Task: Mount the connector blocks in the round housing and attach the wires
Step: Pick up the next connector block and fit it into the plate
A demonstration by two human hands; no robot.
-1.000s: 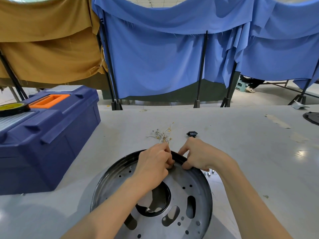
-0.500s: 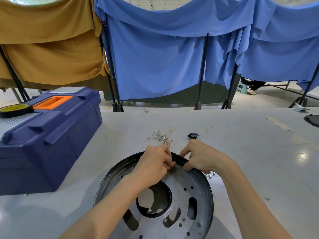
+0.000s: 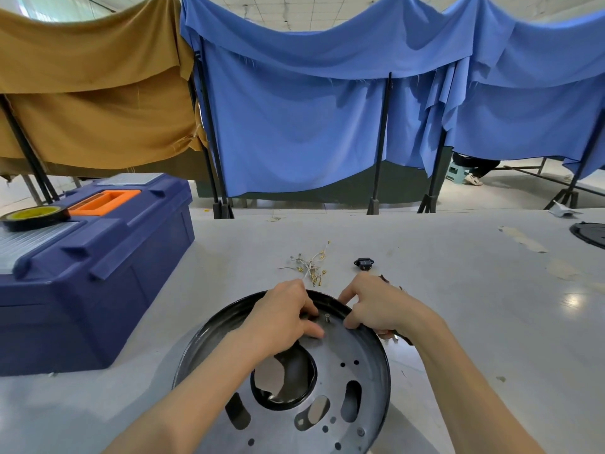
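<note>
Round housing (image 3: 358, 350) lies flat on the bench (image 3: 458, 306) nr the front edge, open side up: dark rim & a grey plate w/ a big ctr hole, slots & small holes. Both hands are at its far rim. Left hand (image 3: 281, 319) reaches over the plate from the left, fingers curled in tight vs the inner wall, thumb down on the plate; sth small & dark sits under the fingertips, but can't tell if it's held or what it is. Right hand (image 3: 376, 309) grips the rim just beside it: thumb inside, fingers wrapped round the outside, index finger stretched out over the rim. Btwn the two hands a small metal stud (image 3: 326, 317) stands upright off the plate. Wires (image 3: 312, 265), a loose bunch w/ brass terminals, lie on the bench just beyond the housing, untouched; a small black connector block (image 3: 364, 263) sits to their right, apart from them. Blue toolbox (image 3: 98, 273) w/ an orange handle stands at left, well apart from the housing, a tape roll (image 3: 34, 216) on its lid. Behind the bench, tan cloth (image 3: 91, 109) & blue cloth (image 3: 294, 126) hang on black stands
</note>
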